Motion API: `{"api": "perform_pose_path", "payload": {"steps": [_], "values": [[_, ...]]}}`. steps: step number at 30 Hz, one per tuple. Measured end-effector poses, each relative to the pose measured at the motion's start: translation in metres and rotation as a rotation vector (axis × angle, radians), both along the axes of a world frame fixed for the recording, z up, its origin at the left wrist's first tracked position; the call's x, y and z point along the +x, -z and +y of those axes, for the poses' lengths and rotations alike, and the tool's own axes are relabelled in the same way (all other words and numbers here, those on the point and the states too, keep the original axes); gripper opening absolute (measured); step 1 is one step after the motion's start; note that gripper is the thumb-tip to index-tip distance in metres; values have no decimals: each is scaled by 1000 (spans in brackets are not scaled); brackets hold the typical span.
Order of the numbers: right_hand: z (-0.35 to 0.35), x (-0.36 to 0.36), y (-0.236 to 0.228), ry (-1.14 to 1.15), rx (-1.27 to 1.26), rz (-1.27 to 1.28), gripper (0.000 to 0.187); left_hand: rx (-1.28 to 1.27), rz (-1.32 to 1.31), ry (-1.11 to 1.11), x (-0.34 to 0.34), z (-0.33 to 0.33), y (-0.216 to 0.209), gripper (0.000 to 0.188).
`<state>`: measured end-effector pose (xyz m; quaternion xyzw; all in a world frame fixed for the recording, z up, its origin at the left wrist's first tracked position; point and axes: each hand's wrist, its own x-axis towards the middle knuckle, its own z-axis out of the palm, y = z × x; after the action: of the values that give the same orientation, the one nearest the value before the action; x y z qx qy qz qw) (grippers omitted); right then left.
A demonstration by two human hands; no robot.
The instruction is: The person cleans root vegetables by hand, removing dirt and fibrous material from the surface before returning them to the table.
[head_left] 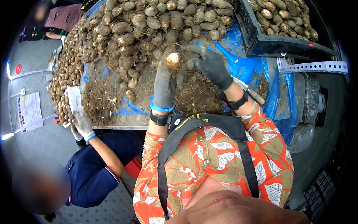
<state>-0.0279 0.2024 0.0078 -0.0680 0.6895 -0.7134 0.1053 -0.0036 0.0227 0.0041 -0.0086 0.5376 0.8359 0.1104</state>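
Observation:
A hairy brown taro (172,59) with a pale bare end is held in the gloved fingers of my left hand (164,86), over the near edge of the pile. Just to its right is my right hand (211,66), also in a dark grey glove. Its fingers are apart and point toward the taro, with nothing visible in them. Beside my right wrist lies a knife (256,97) with a light handle, its blade partly hidden behind my forearm. Loose fibrous roots (195,98) are heaped below my hands.
A large pile of taros (153,22) covers the far table. More taros fill a black crate (257,44) at the upper right, above a perforated white metal bar (317,67). Blue plastic sheeting (238,64) lies underneath. A gloved co-worker (93,168) works at left; another person (64,18) stands far left.

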Motion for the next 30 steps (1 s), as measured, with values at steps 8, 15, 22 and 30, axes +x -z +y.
{"api": "perform_pose_path", "payload": {"steps": [8,15,22,30], "values": [[-20,-6,19,171,-92,139,22,-586,146,23,-3,-7,3,57],[19,-18,33,-511,936,465,19,42,30,36,4,-16,4,54],[-2,-19,-8,25,176,583,36,-276,37,11,1,4,-14,53],[-19,-18,-3,23,-45,270,15,-90,29,213,7,-11,-3,60]]}}
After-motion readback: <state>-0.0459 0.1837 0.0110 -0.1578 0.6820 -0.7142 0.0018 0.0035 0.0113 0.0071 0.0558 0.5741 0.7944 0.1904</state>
